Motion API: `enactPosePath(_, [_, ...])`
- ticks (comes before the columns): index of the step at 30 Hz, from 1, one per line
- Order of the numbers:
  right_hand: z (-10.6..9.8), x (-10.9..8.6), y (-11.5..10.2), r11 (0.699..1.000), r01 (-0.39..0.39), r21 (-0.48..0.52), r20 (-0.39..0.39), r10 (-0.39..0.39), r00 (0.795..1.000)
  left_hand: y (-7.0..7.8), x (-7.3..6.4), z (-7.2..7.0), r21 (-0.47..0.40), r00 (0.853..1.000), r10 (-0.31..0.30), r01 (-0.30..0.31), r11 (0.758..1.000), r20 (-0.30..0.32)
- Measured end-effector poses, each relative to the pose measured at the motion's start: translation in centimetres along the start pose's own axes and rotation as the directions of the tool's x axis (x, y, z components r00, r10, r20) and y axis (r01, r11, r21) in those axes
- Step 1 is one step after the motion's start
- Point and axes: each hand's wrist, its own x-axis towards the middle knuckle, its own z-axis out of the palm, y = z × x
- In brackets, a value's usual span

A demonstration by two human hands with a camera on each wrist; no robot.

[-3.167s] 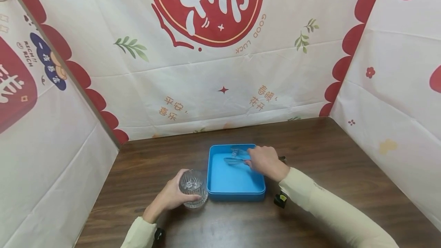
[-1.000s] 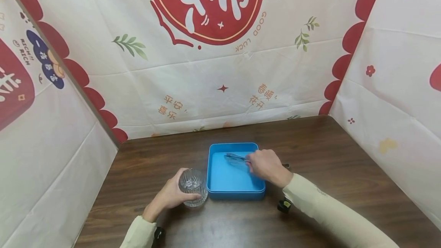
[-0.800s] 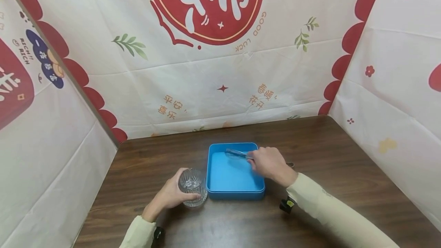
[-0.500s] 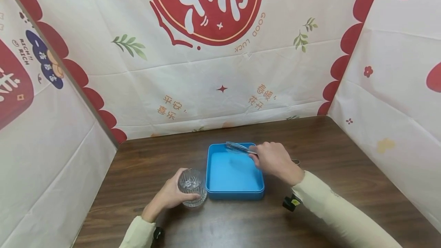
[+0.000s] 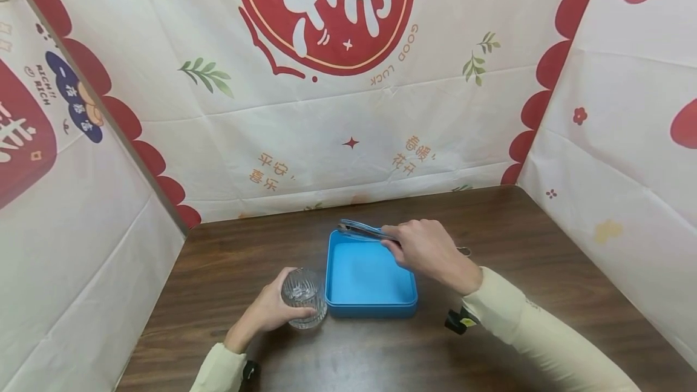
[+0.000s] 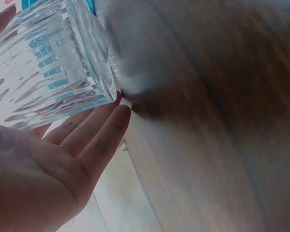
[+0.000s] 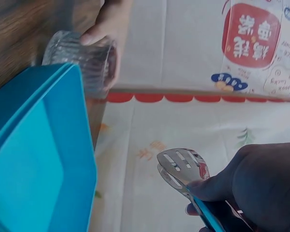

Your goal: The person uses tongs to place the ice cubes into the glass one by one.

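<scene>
My left hand [image 5: 270, 306] grips a clear ribbed glass [image 5: 306, 295] on the table, left of a blue square box [image 5: 373, 310]. In the left wrist view, the fingers lie along one side of the glass [image 6: 53, 72] and the thumb is on the other. My right hand [image 5: 427, 254] holds metal tongs [image 5: 360, 231] above the box's far edge, their tips pointing left. The right wrist view shows the slotted heads of the tongs [image 7: 183, 166] close together; I make out nothing between them. The inside of the box looks bare.
The dark wood table [image 5: 239, 253] is bounded by a printed white cloth [image 5: 327, 107] behind and on both sides. A small dark loop, seemingly the tongs' rear end, shows behind the right hand.
My right hand has lifted the tongs out of the box, up and away, and their tips have swung left. The spread tong arms have come together. The left hand and glass stay put.
</scene>
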Motion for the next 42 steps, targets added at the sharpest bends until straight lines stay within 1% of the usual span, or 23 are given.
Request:
enactPosePath(6, [-0.7, 0.3, -1.6, 0.999, 0.044, 0.021, -0.017, -0.044, 0.999, -0.1, 0.0, 0.1, -0.003, 1.000, 0.007, -0.008, 1.000, -0.005])
enactPosePath(12, [-1.0, 0.5, -3.2, 0.993, 0.117, 0.029, -0.033, -0.116, 0.993, -0.1, 0.0, 0.0, 0.001, 1.000, 0.005, -0.005, 1.000, -0.005])
enactPosePath(18, [-1.0, 0.8, -4.5, 0.983, 0.179, 0.028, -0.045, -0.178, 0.983, 0.0, 0.0, 0.0, -0.004, 1.000, 0.001, -0.001, 1.000, -0.004])
enactPosePath(21, [-0.8, 0.9, -5.0, 0.980, 0.197, 0.028, -0.050, -0.196, 0.979, 0.0, 0.0, 0.0, -0.003, 1.000, -0.008, 0.008, 1.000, -0.002])
enactPosePath(26, [-0.4, 1.0, -5.5, 0.977, 0.208, 0.040, -0.049, -0.206, 0.977, 0.0, 0.0, 0.0, 0.008, 1.000, -0.018, 0.018, 1.000, 0.002])
enactPosePath(30, [0.0, 1.1, -5.9, 0.977, 0.205, 0.063, -0.040, -0.203, 0.978, 0.1, 0.0, -0.1, 0.009, 1.000, -0.010, 0.010, 1.000, 0.000])
enactPosePath(37, [0.7, 1.2, -6.3, 0.976, 0.197, 0.092, -0.003, -0.198, 0.980, 0.0, 0.0, 0.0, 0.009, 1.000, 0.013, -0.013, 1.000, -0.008])
enactPosePath(42, [1.3, 1.1, -6.4, 0.978, 0.186, 0.097, 0.038, -0.190, 0.981, 0.1, 0.0, 0.0, -0.003, 1.000, -0.005, 0.005, 1.000, 0.001])
